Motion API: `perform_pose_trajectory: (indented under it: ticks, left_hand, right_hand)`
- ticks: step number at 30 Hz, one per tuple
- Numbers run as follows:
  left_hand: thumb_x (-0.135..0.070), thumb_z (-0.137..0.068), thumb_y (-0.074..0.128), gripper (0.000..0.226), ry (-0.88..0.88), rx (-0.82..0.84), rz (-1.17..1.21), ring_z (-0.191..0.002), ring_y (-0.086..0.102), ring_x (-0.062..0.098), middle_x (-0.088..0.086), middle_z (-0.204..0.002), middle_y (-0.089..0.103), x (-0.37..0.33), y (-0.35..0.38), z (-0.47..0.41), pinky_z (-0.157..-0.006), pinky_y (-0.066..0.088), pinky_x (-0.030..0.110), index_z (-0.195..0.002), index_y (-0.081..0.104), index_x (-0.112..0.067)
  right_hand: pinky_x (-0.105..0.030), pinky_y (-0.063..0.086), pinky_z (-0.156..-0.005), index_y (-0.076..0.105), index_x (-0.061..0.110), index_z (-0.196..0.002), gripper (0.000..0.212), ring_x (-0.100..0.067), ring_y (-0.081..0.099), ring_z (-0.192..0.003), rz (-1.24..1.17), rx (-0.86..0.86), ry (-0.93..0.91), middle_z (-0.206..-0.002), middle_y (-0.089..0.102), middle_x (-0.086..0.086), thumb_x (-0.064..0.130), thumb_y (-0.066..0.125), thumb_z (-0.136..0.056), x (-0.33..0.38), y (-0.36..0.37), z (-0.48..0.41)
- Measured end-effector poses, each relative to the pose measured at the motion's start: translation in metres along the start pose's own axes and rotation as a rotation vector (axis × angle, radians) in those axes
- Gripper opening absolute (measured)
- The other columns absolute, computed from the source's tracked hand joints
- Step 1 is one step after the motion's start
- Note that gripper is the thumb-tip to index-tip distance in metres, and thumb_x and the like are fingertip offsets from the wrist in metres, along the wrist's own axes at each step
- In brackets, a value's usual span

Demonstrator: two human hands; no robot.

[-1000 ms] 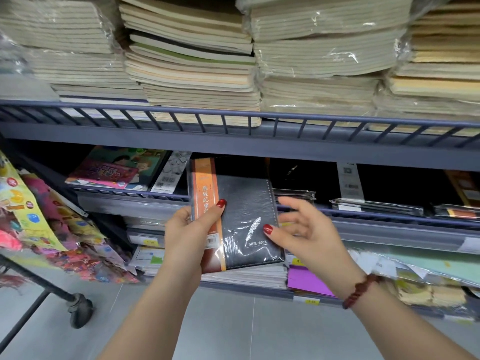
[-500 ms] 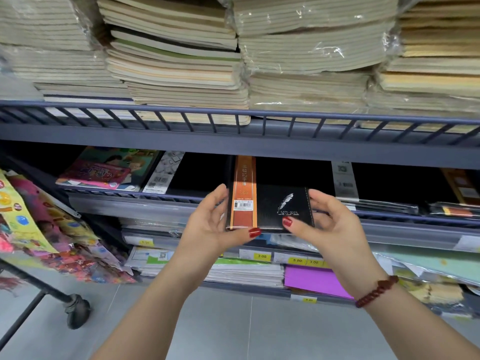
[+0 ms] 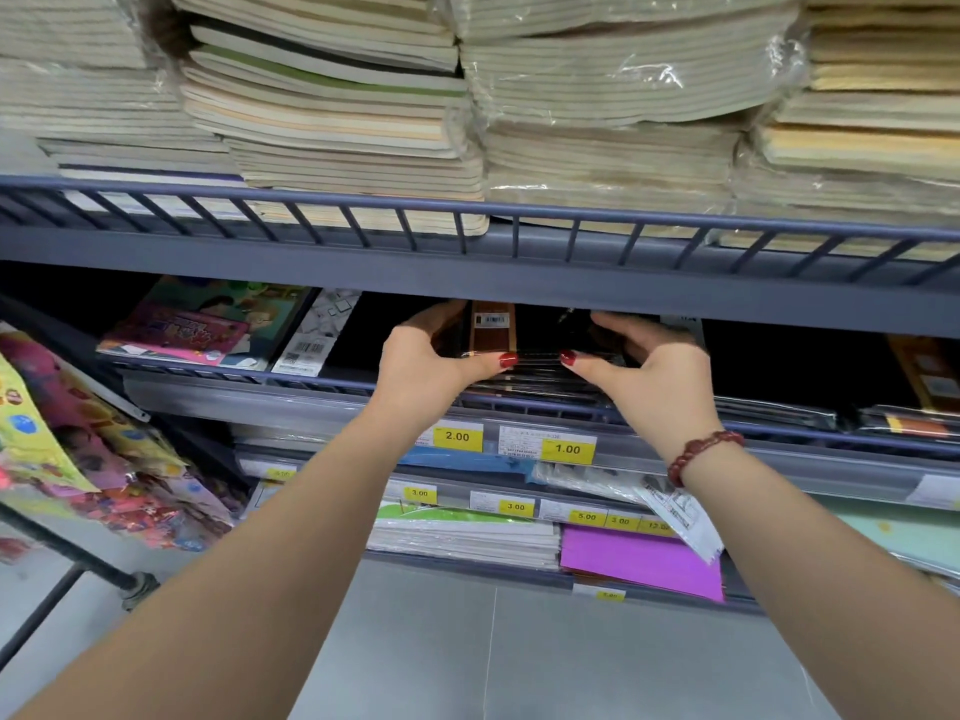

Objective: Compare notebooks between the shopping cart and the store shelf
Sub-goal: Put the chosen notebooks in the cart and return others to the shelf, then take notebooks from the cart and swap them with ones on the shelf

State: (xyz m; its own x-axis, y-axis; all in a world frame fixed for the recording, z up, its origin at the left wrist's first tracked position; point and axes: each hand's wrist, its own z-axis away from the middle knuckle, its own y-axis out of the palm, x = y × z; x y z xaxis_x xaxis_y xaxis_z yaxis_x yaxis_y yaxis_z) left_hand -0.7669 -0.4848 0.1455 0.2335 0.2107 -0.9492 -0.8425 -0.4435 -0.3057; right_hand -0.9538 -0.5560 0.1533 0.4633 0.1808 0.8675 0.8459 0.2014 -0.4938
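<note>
Single head cam, wide-angle, facing forward and slightly down at the store shelf (image 3: 467, 262), close range. Both forearms enter from bottom edge. Shelf interior is dark, probably too shadowed to read depth.

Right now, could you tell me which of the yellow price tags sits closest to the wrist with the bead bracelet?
The 1.00 tag, just left of the bracelet on the right hand. The 2.00 tag lies farther left.

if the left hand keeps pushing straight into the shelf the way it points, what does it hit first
Probably nothing soon: beyond the left hand and black notebook the shelf recess is dark, so depth is unclear.
</note>
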Motion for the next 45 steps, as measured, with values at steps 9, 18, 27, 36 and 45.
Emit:
perform_pose_trajectory:
  ticks: [9, 18, 27, 36, 45]
  left_hand:
    - [-0.033, -0.055, 0.083, 0.092, 0.014, 0.031, -0.022, -0.121, 0.057, 0.015, -0.004, -0.131, 0.061, 0.013, 0.007, 0.001, -0.104, 0.046, 0.040, -0.140, 0.047, -0.022]
    - [-0.021, -0.079, 0.077, 0.066, -0.056, 0.000, -0.324, -0.128, 0.047, 0.020, 0.006, -0.139, 0.050, -0.023, -0.028, 0.051, -0.102, 0.039, 0.028, -0.136, 0.047, -0.011]
    - [-0.039, -0.085, 0.063, 0.062, -0.017, -0.074, -0.871, -0.132, 0.040, 0.024, 0.006, -0.140, 0.047, -0.087, -0.159, 0.174, -0.105, 0.039, 0.037, -0.141, 0.042, -0.020]
    - [-0.036, -0.085, 0.053, 0.053, -0.143, -0.338, -1.220, -0.117, 0.049, 0.028, 0.007, -0.121, 0.055, -0.132, -0.337, 0.315, -0.093, 0.045, 0.038, -0.133, 0.047, -0.016]
    - [-0.042, -0.089, 0.053, 0.052, -0.239, -0.515, -1.312, -0.124, 0.047, 0.027, 0.005, -0.133, 0.052, -0.135, -0.494, 0.456, -0.101, 0.039, 0.039, -0.135, 0.046, -0.019]
  right_hand:
    - [-0.027, 0.055, -0.078, 0.059, 0.025, -0.127, 0.055, -0.033, 0.067, -0.094, 0.029, -0.005, -0.016, -0.105, 0.071, -0.006, 0.030, 0.076, -0.075, -0.013, 0.007, 0.006]
    - [-0.028, 0.038, -0.094, 0.056, 0.021, -0.128, 0.052, -0.024, 0.049, -0.116, 0.357, 0.169, -0.201, -0.118, 0.060, -0.004, 0.028, 0.071, -0.078, 0.022, -0.020, 0.040]
    - [-0.034, 0.033, -0.106, 0.039, 0.025, -0.139, 0.065, -0.022, 0.038, -0.129, 0.603, 0.487, -0.576, -0.141, 0.045, 0.003, 0.050, 0.059, -0.082, 0.160, 0.007, 0.110]
    - [-0.037, 0.043, -0.095, 0.048, 0.024, -0.129, 0.057, -0.025, 0.048, -0.116, 0.648, 0.600, -0.894, -0.128, 0.054, 0.000, 0.053, 0.053, -0.080, 0.320, 0.074, 0.195]
    - [-0.038, 0.041, -0.101, 0.041, 0.023, -0.138, 0.062, -0.023, 0.042, -0.128, 0.589, 0.638, -1.058, -0.140, 0.047, -0.001, 0.051, 0.052, -0.084, 0.449, 0.170, 0.307]
